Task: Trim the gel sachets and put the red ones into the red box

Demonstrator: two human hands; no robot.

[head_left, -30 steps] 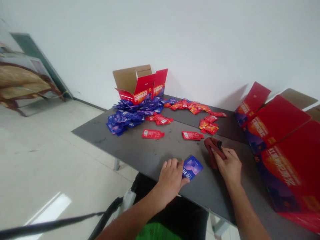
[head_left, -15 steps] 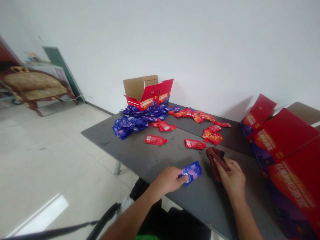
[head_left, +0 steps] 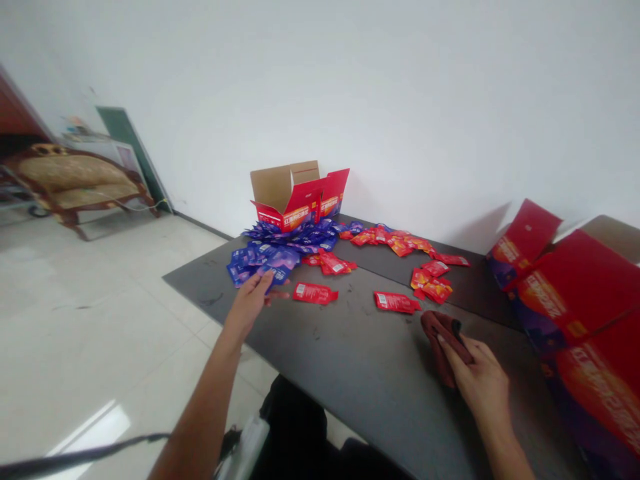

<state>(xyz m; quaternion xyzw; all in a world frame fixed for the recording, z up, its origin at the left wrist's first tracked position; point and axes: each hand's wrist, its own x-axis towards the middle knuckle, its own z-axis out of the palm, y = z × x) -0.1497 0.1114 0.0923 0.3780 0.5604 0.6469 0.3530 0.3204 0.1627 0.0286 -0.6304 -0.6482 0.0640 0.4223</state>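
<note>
Between the thumb and fingers of my left hand (head_left: 254, 297) is a blue sachet (head_left: 281, 265), held just in front of the blue sachet pile (head_left: 260, 248). My right hand (head_left: 483, 377) grips a folded brown cloth (head_left: 440, 350) over the right part of the dark table (head_left: 345, 363). Beyond the cloth lies a single red sachet (head_left: 397, 303), and another red sachet (head_left: 315, 293) rests to the right of my left hand. A small group of red sachets (head_left: 334, 263) touches the blue pile's right side.
An open red carton (head_left: 300, 208) stands behind the blue pile. Larger red cartons (head_left: 575, 293) line the table's right side. More red sachets (head_left: 400, 242) lie along the back near the white wall (head_left: 410, 113). A wooden sofa (head_left: 85, 177) stands off to the left.
My left hand has carried the blue sachet leftward and away from me, from the table's front middle to the blue pile. My right hand keeps the cloth in nearly the same place.
</note>
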